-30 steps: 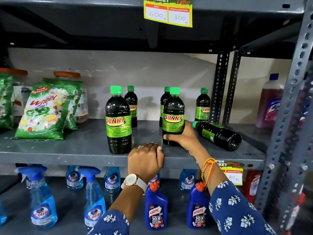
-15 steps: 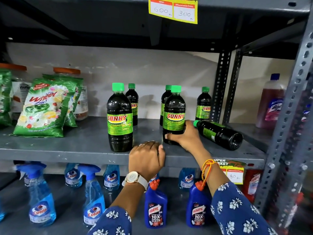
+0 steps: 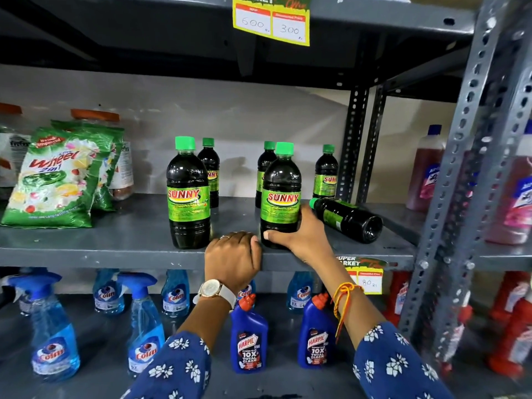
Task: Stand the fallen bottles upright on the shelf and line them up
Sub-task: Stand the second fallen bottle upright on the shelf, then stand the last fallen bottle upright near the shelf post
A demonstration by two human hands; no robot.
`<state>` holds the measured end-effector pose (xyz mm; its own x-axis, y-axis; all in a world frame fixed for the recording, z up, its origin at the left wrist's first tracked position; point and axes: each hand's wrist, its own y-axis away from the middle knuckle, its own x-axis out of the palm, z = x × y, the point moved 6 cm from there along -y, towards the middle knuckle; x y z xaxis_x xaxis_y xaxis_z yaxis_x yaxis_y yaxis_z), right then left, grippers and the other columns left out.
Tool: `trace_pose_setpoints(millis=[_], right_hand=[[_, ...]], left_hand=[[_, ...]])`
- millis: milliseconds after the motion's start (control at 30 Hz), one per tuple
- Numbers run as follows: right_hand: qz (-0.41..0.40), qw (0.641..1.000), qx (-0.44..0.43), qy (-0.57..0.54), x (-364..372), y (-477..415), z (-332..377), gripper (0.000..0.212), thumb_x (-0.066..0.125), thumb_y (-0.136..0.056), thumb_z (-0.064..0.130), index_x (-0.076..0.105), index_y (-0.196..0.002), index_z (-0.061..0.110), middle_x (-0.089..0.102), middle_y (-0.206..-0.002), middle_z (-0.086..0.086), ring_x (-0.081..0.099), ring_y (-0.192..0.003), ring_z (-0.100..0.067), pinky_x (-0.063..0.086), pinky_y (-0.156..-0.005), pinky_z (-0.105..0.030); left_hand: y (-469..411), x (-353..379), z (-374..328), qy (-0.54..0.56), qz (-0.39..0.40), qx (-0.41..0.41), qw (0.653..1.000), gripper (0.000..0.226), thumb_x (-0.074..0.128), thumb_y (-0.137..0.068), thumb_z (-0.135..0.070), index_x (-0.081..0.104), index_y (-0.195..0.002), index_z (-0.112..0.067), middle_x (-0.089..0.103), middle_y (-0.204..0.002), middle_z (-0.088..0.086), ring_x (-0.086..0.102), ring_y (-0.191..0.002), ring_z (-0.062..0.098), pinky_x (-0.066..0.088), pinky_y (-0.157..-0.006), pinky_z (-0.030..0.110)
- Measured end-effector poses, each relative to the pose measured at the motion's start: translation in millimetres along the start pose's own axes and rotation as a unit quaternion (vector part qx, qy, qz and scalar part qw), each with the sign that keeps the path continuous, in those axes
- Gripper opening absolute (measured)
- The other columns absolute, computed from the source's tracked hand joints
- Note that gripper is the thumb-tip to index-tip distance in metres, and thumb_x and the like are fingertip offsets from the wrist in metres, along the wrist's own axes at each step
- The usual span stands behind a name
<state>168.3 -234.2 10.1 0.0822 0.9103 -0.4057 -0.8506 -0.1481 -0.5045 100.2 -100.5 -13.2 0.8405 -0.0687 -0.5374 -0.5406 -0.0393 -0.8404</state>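
Your right hand (image 3: pixel 299 237) wraps the lower body of the upright Sunny bottle (image 3: pixel 280 197) at the centre of the frame, thumb across its base, fingers behind it and out of sight. Your left hand (image 3: pixel 231 256) is curled over the front lip of the grey shelf (image 3: pixel 86 243), just below centre, gripping the edge and no bottle.

The one fallen bottle (image 3: pixel 349 218) lies on its side at the right of centre, its green cap pointing left and nearly touching your right hand, its base aimed at the right-hand upright. It looks full of dark liquid, so expect real weight and a shifting load as you tip it. The plastic is smooth and round, so it may roll; the wall seems stiff enough not to crush. Take it round the middle, over the label, where the paper gives more friction than the bare plastic, and pivot it up on its base.

A second front bottle (image 3: pixel 188 197) stands left of centre; three back bottles (image 3: pixel 325 174) stand behind, partly covered, so their spacing is hard to judge. The detergent pouches (image 3: pixel 54 180) at the left hide the jars behind them. The right edge of the frame is blurred, and whether the fallen bottle's cap is tight cannot be made out
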Motion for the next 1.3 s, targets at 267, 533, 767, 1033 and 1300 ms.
trace_pose_setpoints(millis=[267,533,767,1033,1300], right_hand=[[0.022,1.0,0.005,0.006,-2,4,1,0.066,0.086,-0.057,0.031,0.057,-0.112,0.01,0.069,-0.108,-0.006,0.064,-0.096,-0.016,0.046,-0.072,-0.021],[-0.079,0.989,0.038,0.115,-105,-29,-7,0.076,0.075,-0.064,0.057,0.055,-0.115,0.005,0.066,-0.106,-0.012,0.062,-0.096,-0.024,0.051,-0.077,-0.028],[0.022,0.85,0.07,0.522,-90,-69,-32,0.043,0.057,-0.087,0.031,0.053,-0.124,0.011,0.055,-0.131,-0.009,0.047,-0.122,-0.03,0.036,-0.096,-0.037],[-0.059,0.929,-0.023,0.366,-130,-69,-50,0.051,0.073,-0.07,0.047,0.065,-0.102,0.008,0.068,-0.102,-0.017,0.064,-0.097,-0.034,0.045,-0.069,-0.032],[-0.05,0.998,-0.012,-0.027,-128,-54,-82,0.043,0.075,-0.072,0.038,0.064,-0.104,0.012,0.072,-0.097,-0.004,0.068,-0.09,-0.02,0.053,-0.08,-0.034]], left_hand=[[2,3,-1,0.008,0.022,-0.002,1.0,0.041,0.033,-0.087,-0.026,0.066,-0.068,-0.011,0.069,-0.067,0.01,0.063,-0.056,0.029,0.044,-0.051,0.031],[17,-16,-67,0.157,-0.09,0.117,0.976,0.046,0.031,-0.096,-0.03,0.055,-0.12,0.0,0.056,-0.126,0.02,0.052,-0.114,0.031,0.04,-0.097,0.039],[-7,27,-144,0.101,0.079,0.107,0.986,0.051,0.024,-0.093,-0.035,0.065,-0.103,-0.005,0.068,-0.104,0.014,0.062,-0.094,0.031,0.05,-0.078,0.038],[-6,38,-140,0.071,0.056,0.087,0.992,0.041,0.032,-0.091,-0.028,0.069,-0.085,-0.012,0.073,-0.087,0.008,0.066,-0.075,0.027,0.052,-0.06,0.033],[-7,33,-141,0.05,-0.004,0.088,0.995,0.041,0.033,-0.09,-0.026,0.071,-0.083,-0.013,0.073,-0.083,0.005,0.066,-0.071,0.023,0.046,-0.058,0.026]])
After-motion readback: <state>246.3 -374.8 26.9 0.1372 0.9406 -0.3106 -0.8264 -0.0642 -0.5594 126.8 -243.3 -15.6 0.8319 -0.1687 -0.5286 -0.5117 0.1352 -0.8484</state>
